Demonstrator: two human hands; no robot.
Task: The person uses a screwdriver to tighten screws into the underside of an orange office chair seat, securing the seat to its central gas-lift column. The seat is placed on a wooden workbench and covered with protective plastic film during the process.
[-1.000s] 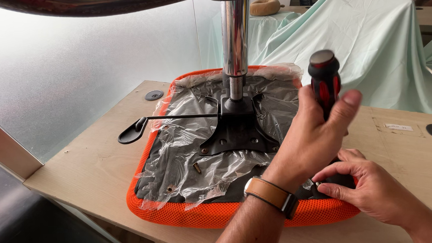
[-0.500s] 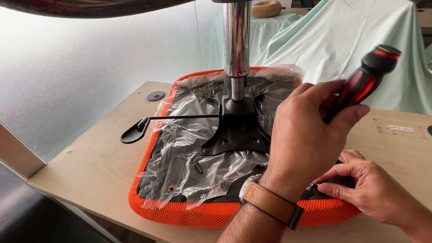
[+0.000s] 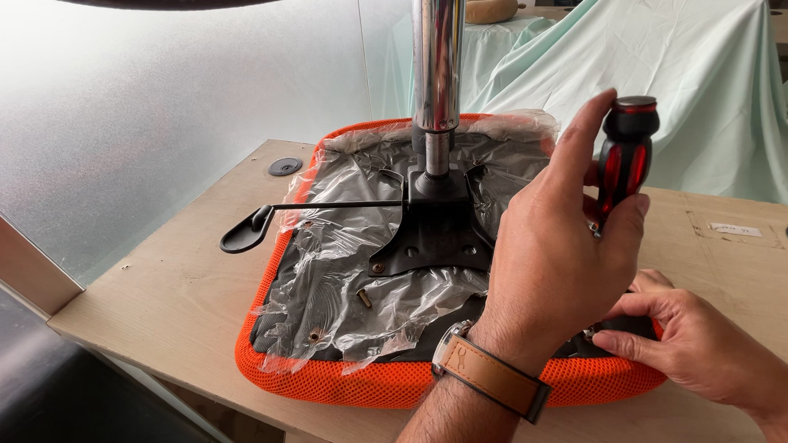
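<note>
One screwdriver [image 3: 623, 166] (upright) clenched in left grip [image 3: 553, 258], right grip [image 3: 688, 345] pressing seat [image 3: 348, 381].

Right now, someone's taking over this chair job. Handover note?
Left hand grips the red-and-black screwdriver, upright, at the seat's right side.
Right hand rests fingertips on the orange seat edge; what it holds is hidden.
Seat lies upside down on the table, plastic-wrapped; black plate, chrome post and lever mounted.
Screw status under the hands can't be seen: check it.
</note>
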